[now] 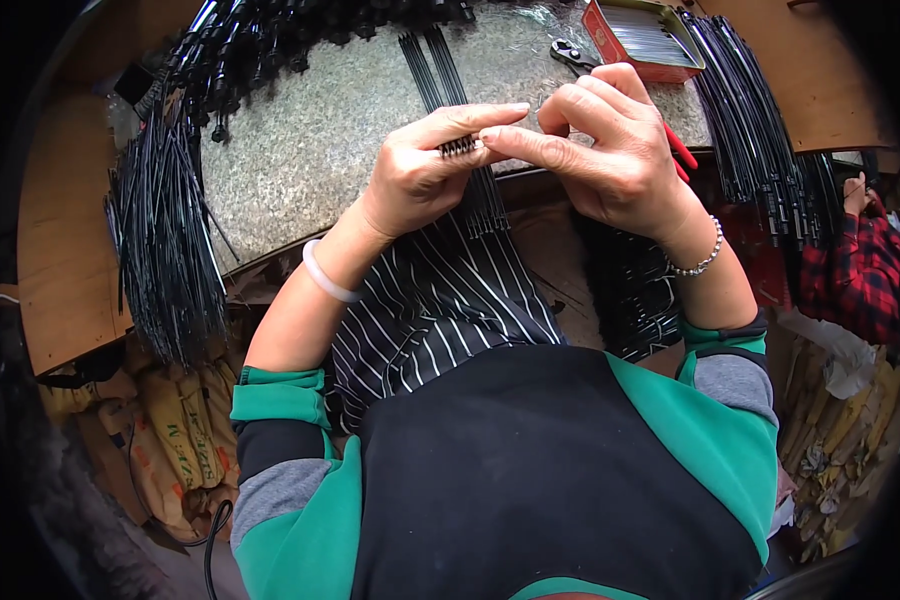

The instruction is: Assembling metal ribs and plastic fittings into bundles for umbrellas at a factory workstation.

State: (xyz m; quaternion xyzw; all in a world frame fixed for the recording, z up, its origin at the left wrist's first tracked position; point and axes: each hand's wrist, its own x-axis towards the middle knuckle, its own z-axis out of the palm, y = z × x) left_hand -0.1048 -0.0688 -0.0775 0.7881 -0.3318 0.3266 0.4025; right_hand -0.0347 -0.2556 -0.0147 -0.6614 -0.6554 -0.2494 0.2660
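Note:
My left hand is closed round a small black ribbed piece that looks like a coil spring; it shows between the thumb and fingers. From the right, my right hand reaches in with one finger stretched out, its tip on the right end of that piece. The other fingers are curled, and its thumb cannot be made out. Below and behind the hands lie thin black rods in narrow bundles, crossing the table's front edge toward my striped apron.
Pliers with red handles lie beyond my right hand, beside a red box of thin pale rods. Thick bundles of black rods hang over the table at left and right. A person in a checked sleeve sits at far right.

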